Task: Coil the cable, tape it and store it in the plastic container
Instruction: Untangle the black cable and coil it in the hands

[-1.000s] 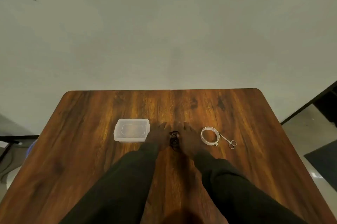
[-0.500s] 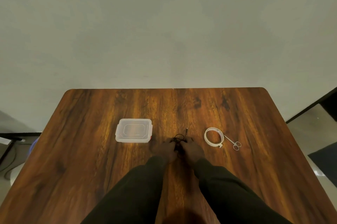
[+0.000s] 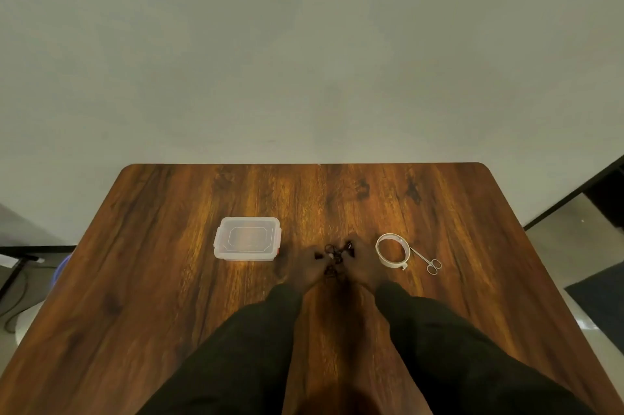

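Cable [image 3: 334, 256], small and dark, bunched at frame centre between left hand [image 3: 309, 267] and right hand [image 3: 363, 264], both apparently pinching it, though blurred. Closed container [image 3: 247, 238] on table [image 3: 169, 279] left of centre; tape [image 3: 391, 251] and scissors [image 3: 427, 262] right of centre.

scissors [image 3: 428, 261] right of centre | on wooden table [image 3: 169, 279] | grey wall [image 3: 304, 43] behind
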